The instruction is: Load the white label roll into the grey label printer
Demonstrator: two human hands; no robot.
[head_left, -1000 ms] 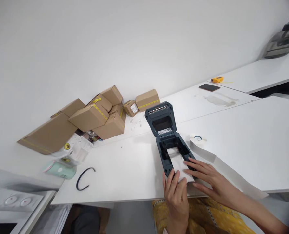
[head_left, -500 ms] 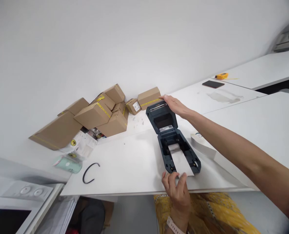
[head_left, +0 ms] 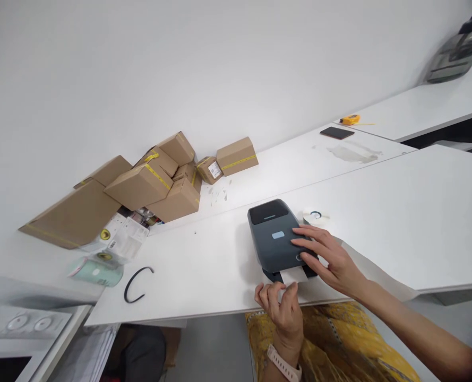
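A dark blue-grey label printer (head_left: pixel 273 241) sits on the white table with its lid lowered; a gap shows at its front edge. Out of that gap comes a white paper strip (head_left: pixel 293 275). My left hand (head_left: pixel 281 310) is closed in a pinch at the strip's loose end, just in front of the printer. Spread fingers of my right hand (head_left: pixel 333 260) lie on the right side of the lid, close to a round button. The paper roll inside is hidden under the lid.
Behind the printer's right side lies a roll of paper (head_left: pixel 313 218) with a long strip trailing right. Cardboard boxes (head_left: pixel 172 201) are heaped at the left rear. A black curved band (head_left: pixel 127 286), a phone (head_left: pixel 337 132) and a yellow tape measure (head_left: pixel 350 120) are also on the table.
The printer's lid, upright before, has swung down over the paper roll. My right hand came down with it, from the lid's top edge to its right side. My left hand stays at the strip.
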